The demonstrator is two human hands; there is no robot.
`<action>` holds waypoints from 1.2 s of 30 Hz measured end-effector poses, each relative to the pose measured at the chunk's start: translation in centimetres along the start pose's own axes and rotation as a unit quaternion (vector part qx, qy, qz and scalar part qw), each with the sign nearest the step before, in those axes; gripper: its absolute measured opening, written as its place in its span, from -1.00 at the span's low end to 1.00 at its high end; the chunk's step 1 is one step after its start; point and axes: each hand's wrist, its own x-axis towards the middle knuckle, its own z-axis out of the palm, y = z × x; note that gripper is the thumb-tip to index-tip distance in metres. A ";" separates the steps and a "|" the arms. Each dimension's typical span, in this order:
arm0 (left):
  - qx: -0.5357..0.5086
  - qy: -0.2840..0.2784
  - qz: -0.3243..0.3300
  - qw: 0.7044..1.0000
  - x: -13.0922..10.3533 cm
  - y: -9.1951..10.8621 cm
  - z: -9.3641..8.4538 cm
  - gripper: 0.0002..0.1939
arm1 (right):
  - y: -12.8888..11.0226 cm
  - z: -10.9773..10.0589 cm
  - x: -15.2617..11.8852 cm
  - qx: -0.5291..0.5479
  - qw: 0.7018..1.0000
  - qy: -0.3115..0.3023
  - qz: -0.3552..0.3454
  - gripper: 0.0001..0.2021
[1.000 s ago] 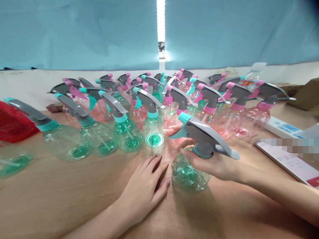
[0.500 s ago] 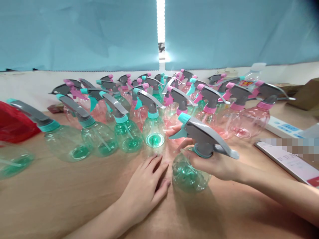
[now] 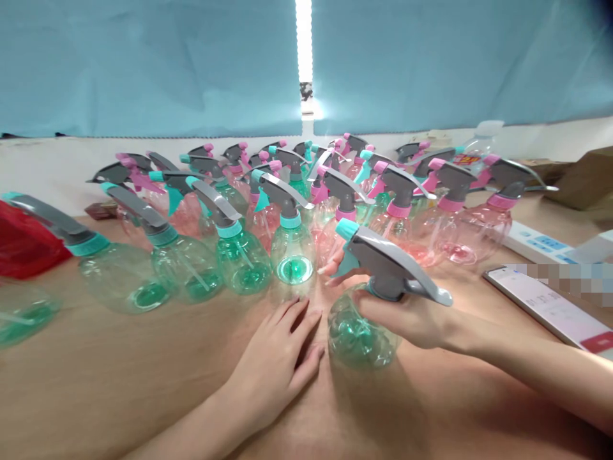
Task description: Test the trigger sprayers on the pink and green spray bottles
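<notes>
My right hand (image 3: 407, 316) is wrapped around the neck of a clear green spray bottle (image 3: 361, 338) with a grey and turquoise trigger head. Its fingers reach forward at the turquoise trigger, and the nozzle points to the left and away from me. The bottle is close to the table top; whether its base touches cannot be made out. My left hand (image 3: 282, 348) lies palm down on the table just left of that bottle, fingers stretched out and holding nothing. Beyond its fingertips stands another green spray bottle (image 3: 292, 255).
Several green and pink spray bottles (image 3: 244, 262) stand in rows across the table (image 3: 167, 383). To the right lie a phone (image 3: 550, 306) and a white power strip (image 3: 536, 241). A red bag (image 3: 29, 243) is at the left, a brown box (image 3: 587, 179) at the far right.
The fingers of my right hand have curled in and the trigger sits further back toward the neck. My left hand stays in place. The whole view has shifted slightly.
</notes>
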 end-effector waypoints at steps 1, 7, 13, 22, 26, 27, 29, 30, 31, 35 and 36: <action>0.000 0.002 0.000 1.000 0.0 0.0 0.0 -0.60 | -0.2 0.0 0.0 -0.005 1.000 0.004 0.003 -0.81; 0.007 0.004 0.001 1.000 0.0 0.0 0.0 -0.59 | -0.8 -0.2 0.0 -0.012 1.000 -0.019 0.020 -0.87; 0.002 0.015 0.002 1.000 0.0 -0.1 0.1 -0.60 | 0.1 -0.2 0.0 -0.001 1.000 -0.028 0.013 -0.68; -0.005 0.005 0.001 1.000 0.0 0.0 -0.1 -0.59 | 0.7 0.4 0.0 -0.050 0.999 0.016 -0.009 -0.64; -0.015 0.016 0.003 1.000 0.0 0.0 -0.1 -0.60 | 1.1 0.2 -0.1 -0.059 0.998 0.018 -0.022 -0.76; -0.015 0.017 0.004 1.000 0.0 0.0 0.0 -0.60 | 1.2 0.1 -0.2 -0.057 0.998 0.016 -0.018 -0.80; -0.015 0.016 0.004 1.000 0.1 0.0 0.0 -0.59 | 1.3 0.1 -0.3 -0.043 0.999 0.007 -0.006 -0.83; -0.014 0.015 0.004 1.000 0.1 0.0 0.0 -0.59 | 1.2 0.1 -0.3 -0.034 0.999 -0.003 0.000 -0.80; -0.013 0.013 0.004 1.000 0.1 0.0 0.1 -0.59 | 1.2 0.0 -0.3 -0.024 1.000 -0.014 0.004 -0.76; -0.012 0.010 0.006 1.000 0.1 0.0 0.1 -0.59 | 1.3 0.0 -0.4 -0.025 0.999 -0.027 0.009 -0.64; -0.012 0.010 0.005 1.000 0.1 0.0 0.0 -0.59 | 1.5 -0.1 -0.5 -0.034 0.999 -0.024 0.008 -0.65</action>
